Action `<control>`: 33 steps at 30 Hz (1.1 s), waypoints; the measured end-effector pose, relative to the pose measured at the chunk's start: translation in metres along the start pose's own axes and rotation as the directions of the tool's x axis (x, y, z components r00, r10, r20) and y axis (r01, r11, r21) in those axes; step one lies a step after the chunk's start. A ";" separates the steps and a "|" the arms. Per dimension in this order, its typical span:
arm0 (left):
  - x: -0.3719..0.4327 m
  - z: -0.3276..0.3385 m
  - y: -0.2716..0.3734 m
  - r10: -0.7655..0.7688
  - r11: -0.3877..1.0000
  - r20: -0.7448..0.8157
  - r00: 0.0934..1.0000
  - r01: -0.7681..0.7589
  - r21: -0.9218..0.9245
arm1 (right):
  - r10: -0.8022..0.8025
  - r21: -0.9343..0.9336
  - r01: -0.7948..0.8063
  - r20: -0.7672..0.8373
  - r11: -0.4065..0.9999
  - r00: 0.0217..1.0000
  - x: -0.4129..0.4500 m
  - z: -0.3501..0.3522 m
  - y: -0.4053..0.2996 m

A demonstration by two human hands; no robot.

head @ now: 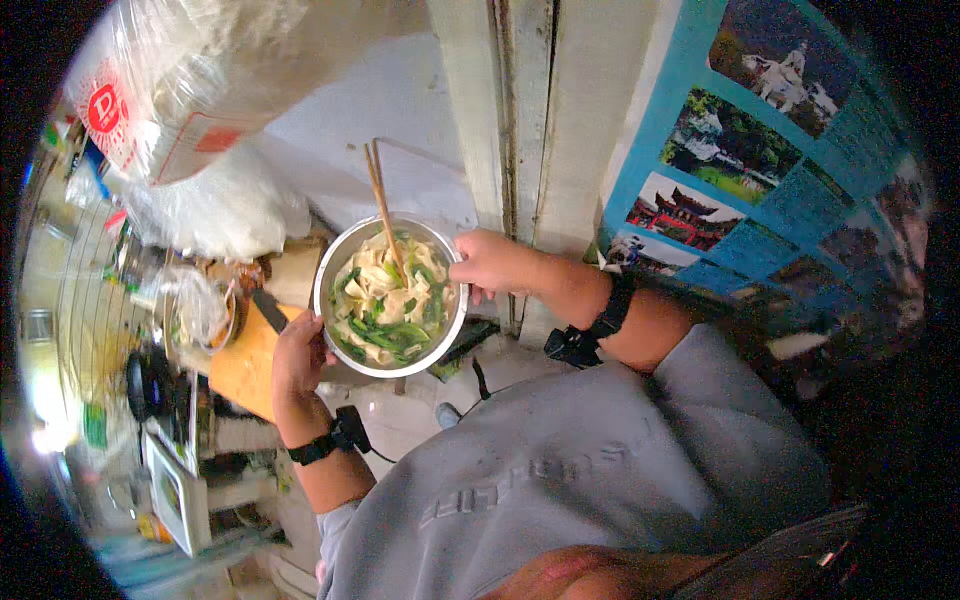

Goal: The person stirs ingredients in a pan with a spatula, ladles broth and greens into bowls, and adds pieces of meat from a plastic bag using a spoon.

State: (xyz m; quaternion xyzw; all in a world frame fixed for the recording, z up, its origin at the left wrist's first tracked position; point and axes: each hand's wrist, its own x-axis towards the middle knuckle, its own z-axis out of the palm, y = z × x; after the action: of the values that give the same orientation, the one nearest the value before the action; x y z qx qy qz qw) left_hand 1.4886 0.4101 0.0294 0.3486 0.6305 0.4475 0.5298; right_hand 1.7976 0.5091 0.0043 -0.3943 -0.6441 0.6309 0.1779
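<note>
A round stainless steel bowl is held up in front of my chest by its rim. Wide pale noodles and leafy greens in broth fill most of it. Two wooden chopsticks stand tilted in the food, their upper ends sticking out past the far rim. My left hand grips the left side of the bowl, thumb near the rim. On the opposite side my right hand has its thumb at the rim and its other fingers partly hidden below.
On the left counter are an orange cutting board, a dark-handled utensil and a bowl covered with clear plastic. White plastic bags hang over it. A door frame and a picture poster stand at the right.
</note>
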 end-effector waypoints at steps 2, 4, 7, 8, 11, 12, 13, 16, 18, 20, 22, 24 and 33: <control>-0.023 0.027 -0.001 -0.016 0.999 -0.048 0.999 0.018 0.040 | -0.022 -0.011 0.022 -0.030 1.000 0.999 -0.011 -0.005 0.016; -0.052 0.046 -0.014 -0.021 0.998 -0.139 0.990 0.028 0.054 | -0.030 -0.017 0.030 0.014 0.999 0.999 -0.029 -0.007 0.028; -0.086 0.061 -0.036 -0.073 0.997 -0.234 0.969 0.069 -0.029 | -0.040 -0.036 0.041 0.048 0.999 0.998 -0.063 -0.006 0.038; -0.101 0.067 -0.042 -0.056 0.998 -0.285 0.957 0.046 -0.040 | -0.038 -0.052 0.041 0.047 0.998 0.998 -0.076 -0.004 0.039; -0.143 0.092 -0.042 -0.083 0.996 -0.297 0.951 0.075 -0.038 | -0.102 -0.088 0.106 0.050 0.990 0.994 -0.117 0.000 0.042; -0.156 0.101 -0.043 -0.046 0.999 -0.331 0.942 0.039 -0.027 | -0.120 -0.133 0.122 0.029 0.984 0.992 -0.124 0.001 0.049; -0.161 0.101 -0.048 -0.103 0.995 -0.285 0.953 0.101 -0.019 | -0.124 -0.126 0.125 0.018 0.984 0.992 -0.135 0.004 0.056; -0.194 0.113 -0.073 -0.061 0.978 -0.205 0.977 0.017 -0.209 | -0.177 -0.155 0.171 -0.024 0.973 0.984 -0.180 0.010 0.068; -0.210 0.129 -0.086 -0.011 0.995 -0.192 0.981 -0.008 -0.095 | -0.159 -0.163 0.148 -0.052 0.975 0.986 -0.212 0.007 0.078; -0.223 0.153 -0.112 0.058 0.996 -0.167 0.984 -0.045 0.083 | -0.132 -0.099 0.128 -0.037 0.987 0.991 -0.238 0.000 0.112; -0.222 0.173 -0.159 0.085 0.991 -0.133 0.987 -0.070 0.114 | -0.160 -0.095 0.155 -0.039 0.983 0.986 -0.242 0.001 0.175; -0.238 0.187 -0.184 0.064 0.992 -0.141 0.988 -0.048 0.113 | -0.159 -0.100 0.155 -0.029 0.983 0.987 -0.258 0.005 0.213; -0.400 0.322 -0.205 0.103 0.992 -0.151 0.983 -0.091 0.089 | -0.075 -0.089 0.088 0.136 0.992 0.988 -0.475 -0.071 0.181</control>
State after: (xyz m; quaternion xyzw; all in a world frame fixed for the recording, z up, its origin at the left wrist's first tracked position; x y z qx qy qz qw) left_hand 1.8894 0.0343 -0.0317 0.3646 0.6699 0.4722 0.4419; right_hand 2.1979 0.1897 -0.0308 -0.3328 -0.6992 0.6168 0.1414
